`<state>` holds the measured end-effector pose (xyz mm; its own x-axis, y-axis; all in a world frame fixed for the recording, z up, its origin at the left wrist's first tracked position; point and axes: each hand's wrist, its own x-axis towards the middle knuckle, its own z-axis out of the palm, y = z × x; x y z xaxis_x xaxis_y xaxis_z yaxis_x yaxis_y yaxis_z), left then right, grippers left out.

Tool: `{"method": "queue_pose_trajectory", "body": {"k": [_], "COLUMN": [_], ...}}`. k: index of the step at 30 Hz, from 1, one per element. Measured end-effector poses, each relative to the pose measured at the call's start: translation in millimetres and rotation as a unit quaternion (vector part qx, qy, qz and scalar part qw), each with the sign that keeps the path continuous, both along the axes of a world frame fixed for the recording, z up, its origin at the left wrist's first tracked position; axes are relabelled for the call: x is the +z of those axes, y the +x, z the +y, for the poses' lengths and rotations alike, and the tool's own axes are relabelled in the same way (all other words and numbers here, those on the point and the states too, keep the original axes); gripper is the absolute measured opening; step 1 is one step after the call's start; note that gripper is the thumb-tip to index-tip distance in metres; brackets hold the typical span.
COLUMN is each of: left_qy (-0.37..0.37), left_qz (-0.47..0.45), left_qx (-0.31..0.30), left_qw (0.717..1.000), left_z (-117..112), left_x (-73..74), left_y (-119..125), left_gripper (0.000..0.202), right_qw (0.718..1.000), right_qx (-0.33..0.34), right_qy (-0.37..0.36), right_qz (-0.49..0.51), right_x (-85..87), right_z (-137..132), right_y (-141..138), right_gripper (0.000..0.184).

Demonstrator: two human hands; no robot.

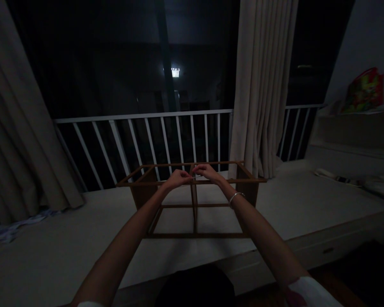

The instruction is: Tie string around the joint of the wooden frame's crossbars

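Dim room, view poor; the left hand and right hand sit side by side on the top of a wooden frame, arms reaching in from the bottom of the view; the left fingers curl down, pressed together, at the top rail near the middle; the right fingers do the same just beside them, fingertips close to the left ones at the centre upright; looks like both may be pinching something small at the joint, but too dark to be sure; a silver bangle is on the right wrist; a white sleeve shows at the lower right; the frame is an open box of thin rails with brown side panels and a middle divider; it stands upright on a white platform, near the back edge, in front of a white railing; beige curtains hang on both sides, one at left and one right of the frame; a colourful bag sits up at the far right; a rolled white item lies on the platform at right; a crumpled cloth lies at left; a small light shows outside through the dark window.
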<state>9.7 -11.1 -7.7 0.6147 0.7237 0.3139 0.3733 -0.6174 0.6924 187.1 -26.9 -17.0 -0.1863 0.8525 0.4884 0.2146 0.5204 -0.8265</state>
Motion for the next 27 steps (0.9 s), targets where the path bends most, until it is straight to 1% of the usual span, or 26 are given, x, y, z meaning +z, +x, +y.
{"method": "queue_pose_trajectory", "body": {"k": [5, 8, 10, 14, 16, 19, 21, 23, 27], "left_qy": [-0.008, -0.014, -0.024, -0.057, -0.063, -0.068, -0.069, -0.064, -0.06], "left_qz": [-0.019, -0.03, -0.034, -0.024, -0.018, -0.008, -0.003, -0.005, -0.006], "left_qx": [0.007, 0.011, 0.003, -0.018, -0.017, -0.007, -0.004, -0.007, -0.012], "left_qw": [1.0, 0.999, 0.999, 0.998, 0.998, 0.998, 0.998, 0.998, 0.998], "left_z": [-1.6, 1.0, 3.7, 7.6, 8.0, 7.2, 6.1, 5.0, 3.2], "left_x": [-0.4, -1.8, -2.1, 0.4, 2.3, 4.3, 4.8, 5.1, 5.3], "left_y": [3.6, 5.2, 5.6, 4.5, 3.8, 3.6, 3.8, 3.7, 2.5], "left_gripper": [0.032, 0.028, 0.025, 0.022, 0.023, 0.026, 0.027, 0.028, 0.03], "right_qw": [1.0, 1.0, 1.0, 0.998, 0.995, 0.991, 0.992, 0.994, 0.997], "right_qx": [0.02, 0.018, 0.012, -0.033, -0.061, -0.097, -0.096, -0.08, -0.067], "right_qy": [0.023, 0.015, 0.014, 0.053, 0.077, 0.093, 0.086, 0.072, 0.046], "right_qz": [0.002, -0.012, -0.021, -0.008, 0.002, 0.012, 0.016, 0.015, -0.004], "right_x": [0.6, 1.7, 1.8, 0.6, -0.3, -1.5, -2.0, -1.9, -1.4], "right_z": [-0.8, -1.9, -1.7, 0.4, 1.7, 3.2, 2.9, 1.1, -4.7], "right_y": [0.6, 0.1, -0.4, -0.8, -0.7, -0.8, -1.4, -2.2, -3.5], "right_gripper": [0.017, 0.018, 0.019, 0.026, 0.029, 0.028, 0.027, 0.028, 0.028]}}
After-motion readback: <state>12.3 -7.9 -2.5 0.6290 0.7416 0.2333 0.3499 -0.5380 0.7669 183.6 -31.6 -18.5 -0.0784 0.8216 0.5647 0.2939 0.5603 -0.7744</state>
